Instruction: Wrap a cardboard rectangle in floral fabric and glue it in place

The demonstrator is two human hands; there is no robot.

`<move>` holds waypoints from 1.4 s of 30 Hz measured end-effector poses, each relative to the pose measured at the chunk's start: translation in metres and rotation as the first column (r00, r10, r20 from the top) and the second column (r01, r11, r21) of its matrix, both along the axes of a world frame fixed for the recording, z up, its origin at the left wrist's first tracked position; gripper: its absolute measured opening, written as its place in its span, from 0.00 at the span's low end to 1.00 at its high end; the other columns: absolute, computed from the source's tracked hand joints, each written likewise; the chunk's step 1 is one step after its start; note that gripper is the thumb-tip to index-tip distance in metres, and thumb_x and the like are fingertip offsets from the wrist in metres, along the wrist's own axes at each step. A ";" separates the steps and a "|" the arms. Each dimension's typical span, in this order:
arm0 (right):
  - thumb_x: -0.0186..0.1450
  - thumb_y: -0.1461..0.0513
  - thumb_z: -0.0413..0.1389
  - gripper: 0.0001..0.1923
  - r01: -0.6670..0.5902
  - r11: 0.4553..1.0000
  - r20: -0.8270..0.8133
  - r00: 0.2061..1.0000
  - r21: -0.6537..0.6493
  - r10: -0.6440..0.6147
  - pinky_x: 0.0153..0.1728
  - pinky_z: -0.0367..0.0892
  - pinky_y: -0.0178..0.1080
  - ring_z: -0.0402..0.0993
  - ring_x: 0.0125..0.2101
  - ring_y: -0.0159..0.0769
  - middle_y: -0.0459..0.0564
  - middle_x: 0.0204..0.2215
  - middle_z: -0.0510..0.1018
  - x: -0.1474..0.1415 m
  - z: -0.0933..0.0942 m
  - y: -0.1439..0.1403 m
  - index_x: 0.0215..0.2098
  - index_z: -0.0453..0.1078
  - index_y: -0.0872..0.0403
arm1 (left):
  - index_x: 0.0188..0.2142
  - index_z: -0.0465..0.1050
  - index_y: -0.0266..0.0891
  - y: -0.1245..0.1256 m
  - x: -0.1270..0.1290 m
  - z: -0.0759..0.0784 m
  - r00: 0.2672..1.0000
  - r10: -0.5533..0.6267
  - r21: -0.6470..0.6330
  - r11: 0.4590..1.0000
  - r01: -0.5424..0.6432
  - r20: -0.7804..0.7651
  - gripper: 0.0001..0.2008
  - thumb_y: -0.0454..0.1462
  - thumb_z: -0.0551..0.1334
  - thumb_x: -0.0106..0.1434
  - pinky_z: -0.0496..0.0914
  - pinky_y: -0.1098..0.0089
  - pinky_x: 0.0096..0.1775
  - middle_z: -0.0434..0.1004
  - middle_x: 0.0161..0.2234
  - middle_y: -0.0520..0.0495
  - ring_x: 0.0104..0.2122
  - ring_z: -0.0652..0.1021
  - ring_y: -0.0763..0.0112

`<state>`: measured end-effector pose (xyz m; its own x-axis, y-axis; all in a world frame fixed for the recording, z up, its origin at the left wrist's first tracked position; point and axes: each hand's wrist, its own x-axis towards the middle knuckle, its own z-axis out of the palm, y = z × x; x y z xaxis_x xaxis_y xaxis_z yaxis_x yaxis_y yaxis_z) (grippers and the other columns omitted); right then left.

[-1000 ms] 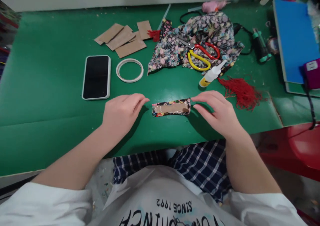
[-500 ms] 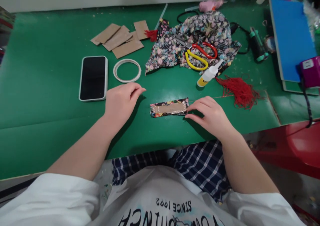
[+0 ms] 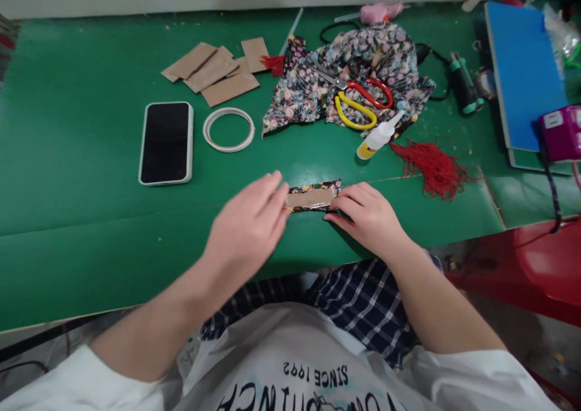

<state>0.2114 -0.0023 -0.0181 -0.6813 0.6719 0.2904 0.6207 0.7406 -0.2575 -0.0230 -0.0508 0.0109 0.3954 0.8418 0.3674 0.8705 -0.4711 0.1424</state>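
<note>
A small cardboard strip (image 3: 311, 198) edged with folded floral fabric lies flat on the green table, its cardboard face up and shiny in places. At its right end, my right hand (image 3: 370, 217) has its fingers closed on the edge, thumb on the near side. My left hand (image 3: 252, 223), slightly blurred, reaches over the left end with fingers stretched out and covers that tip. Whether the left fingers touch the strip I cannot tell.
Beyond the hands are a phone (image 3: 166, 143), a tape ring (image 3: 228, 130), cardboard pieces (image 3: 215, 72), floral cloth (image 3: 385, 51), scissors (image 3: 358, 99), a glue bottle (image 3: 376, 140) and red threads (image 3: 433, 167). A blue board (image 3: 524, 72) and green-black tool (image 3: 465, 84) are at right.
My left hand has moved right and toward me, from beside the tape ring to the strip's left end, its fingers straightening. My right hand has shifted slightly left over the right end.
</note>
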 end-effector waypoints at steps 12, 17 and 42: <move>0.62 0.63 0.53 0.07 0.019 0.999 -0.008 1.000 0.047 -0.018 0.37 0.64 0.40 0.67 0.35 0.36 0.51 0.32 0.76 -0.004 0.000 -0.005 0.34 0.73 0.55 | 0.60 0.51 0.21 -0.033 0.021 -0.019 0.980 -0.084 -0.248 0.968 0.036 -0.182 0.40 0.55 0.48 0.63 0.55 0.50 0.58 0.48 0.62 0.29 0.62 0.54 0.49; 0.64 0.63 0.52 0.08 0.014 0.996 0.006 1.000 0.085 -0.014 0.36 0.64 0.39 0.66 0.34 0.35 0.50 0.31 0.76 -0.009 -0.001 -0.006 0.35 0.73 0.55 | 0.61 0.51 0.21 -0.038 0.022 -0.020 0.975 -0.089 -0.283 0.959 0.029 -0.202 0.43 0.58 0.48 0.61 0.53 0.51 0.59 0.47 0.63 0.31 0.62 0.54 0.50; 0.63 0.62 0.53 0.08 0.001 0.997 -0.100 0.995 0.078 0.007 0.45 0.67 0.41 0.71 0.43 0.37 0.52 0.37 0.77 -0.013 -0.006 -0.002 0.39 0.70 0.57 | 0.57 0.61 0.33 -0.007 -0.007 -0.014 0.938 -0.334 -0.316 0.903 0.292 -0.088 0.28 0.49 0.55 0.63 0.54 0.49 0.59 0.51 0.62 0.29 0.62 0.53 0.49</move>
<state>0.1988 -0.0040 -0.0240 -0.6483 0.6424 0.4088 0.5922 0.7628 -0.2596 -0.0297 -0.0582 -0.0032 0.6850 0.7271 0.0465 0.7056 -0.6779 0.2062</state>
